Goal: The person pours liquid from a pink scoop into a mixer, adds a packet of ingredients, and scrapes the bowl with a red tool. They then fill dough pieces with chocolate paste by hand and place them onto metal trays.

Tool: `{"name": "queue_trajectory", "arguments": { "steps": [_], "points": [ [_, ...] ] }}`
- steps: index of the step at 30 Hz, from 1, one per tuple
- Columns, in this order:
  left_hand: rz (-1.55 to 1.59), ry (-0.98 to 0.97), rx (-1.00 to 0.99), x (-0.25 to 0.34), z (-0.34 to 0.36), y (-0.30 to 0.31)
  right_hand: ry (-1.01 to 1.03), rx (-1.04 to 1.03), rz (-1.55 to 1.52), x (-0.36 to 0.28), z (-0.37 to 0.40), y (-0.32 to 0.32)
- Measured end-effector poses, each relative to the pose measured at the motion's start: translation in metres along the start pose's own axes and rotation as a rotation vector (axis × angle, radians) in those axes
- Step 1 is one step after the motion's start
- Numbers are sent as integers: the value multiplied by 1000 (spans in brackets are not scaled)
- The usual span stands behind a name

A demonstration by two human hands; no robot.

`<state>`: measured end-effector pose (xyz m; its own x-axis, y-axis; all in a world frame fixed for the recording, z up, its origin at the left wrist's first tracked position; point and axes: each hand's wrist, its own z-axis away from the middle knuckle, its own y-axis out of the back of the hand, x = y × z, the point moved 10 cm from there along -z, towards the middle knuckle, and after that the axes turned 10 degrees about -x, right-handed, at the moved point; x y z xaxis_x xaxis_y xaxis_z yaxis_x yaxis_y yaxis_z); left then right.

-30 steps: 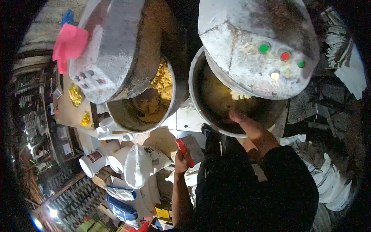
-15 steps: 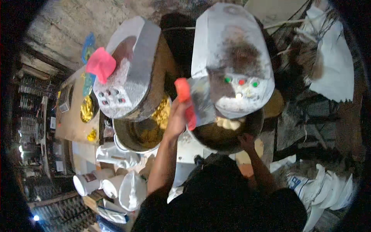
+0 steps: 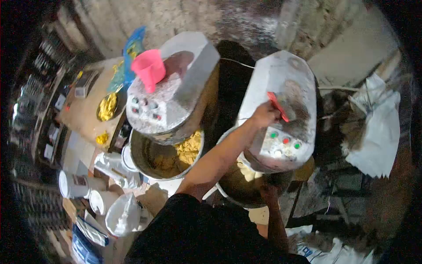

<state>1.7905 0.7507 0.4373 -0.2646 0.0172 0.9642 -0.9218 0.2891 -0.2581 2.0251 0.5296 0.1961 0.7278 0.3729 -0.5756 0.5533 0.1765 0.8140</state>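
My left hand [image 3: 266, 114] is closed round the red handle of a scraper [image 3: 278, 107], over the top of the right mixer [image 3: 268, 79]. The scraper's flat blade overlaps the dark patch on the mixer's cover. Lower down, my right hand [image 3: 269, 192] is at the near side of the right mixer's bowl [image 3: 239, 196], its fingers dim against the dark inside. A pale lump of dough [image 3: 249, 171] lies in that bowl, partly hidden under the mixer head. Green and red buttons [image 3: 285, 141] sit on the mixer's front.
To the left stands a second mixer [image 3: 193, 53] with a pink measuring jug [image 3: 149, 68] on top and yellow dough [image 3: 189, 149] in its bowl. White buckets [image 3: 72, 185] stand at lower left. A table [image 3: 83, 110] holds a yellow-filled bowl [image 3: 107, 105]. White sacks [image 3: 373, 127] hang right.
My left hand has carried the scraper from beside the right mixer to over its top. My right hand stays at the bowl. The view has shifted.
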Motion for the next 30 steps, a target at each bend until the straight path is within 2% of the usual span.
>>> {"name": "queue_trajectory", "arguments": {
  "steps": [1,2,3,5,7,8,9,10,11,12,13,14,15,17,18,19,20,21,23,24,26,29,30],
  "points": [
    [-106,36,-74,4,15,4,-246,-190,-468,13,-16,-26],
    [-122,-37,-96,12,37,11,-510,-383,-929,3,-21,-59],
    [-141,-112,-123,20,64,19,-295,-394,-692,-52,-48,-41],
    [-472,-84,-92,64,152,38,130,-381,-216,-185,-87,-5],
    [-543,-217,-159,50,231,64,-110,-492,-312,-209,-112,-26],
    [-515,-98,-201,40,275,80,103,-347,-297,-243,-128,-19],
    [-490,22,-245,31,322,96,-24,-370,-320,-249,-144,-31],
    [-266,189,-128,1,371,128,88,-279,-411,-286,-164,-22],
    [-36,351,-9,-45,425,158,11,-270,-504,-323,-183,-11],
    [-102,400,185,-87,479,202,-32,-241,-535,-350,-209,-7],
    [-171,448,379,-142,539,249,152,-184,-618,-408,-234,17],
    [-303,485,631,-207,620,299,171,-99,-751,-444,-261,28],
    [-659,888,821,-195,691,314,443,-132,-701,-494,-291,43],
    [-694,1235,889,-237,812,325,294,-201,-491,-543,-357,33],
    [-653,1202,955,-250,859,323,75,-241,-578,-554,-379,15],
    [-613,1168,1014,-265,905,317,-64,-521,-616,-564,-398,-20],
    [-363,1192,1042,-315,962,315,156,-616,-802,-592,-418,-44],
    [-111,1202,1063,-356,1002,305,-24,-642,-791,-588,-421,-58],
    [-447,1103,1206,-345,1034,292,-366,-682,-755,-588,-416,-75],
    [-612,1041,1272,-335,1034,289,-269,-660,-742,-591,-428,-78],
    [114,836,1439,-350,1031,247,-175,-583,-636,-591,-437,-71],
    [601,802,1371,-426,1018,203,-63,-469,-601,-581,-452,-70],
    [627,823,1345,-424,1007,191,-32,-432,-610,-574,-454,-68]
  ]
}}
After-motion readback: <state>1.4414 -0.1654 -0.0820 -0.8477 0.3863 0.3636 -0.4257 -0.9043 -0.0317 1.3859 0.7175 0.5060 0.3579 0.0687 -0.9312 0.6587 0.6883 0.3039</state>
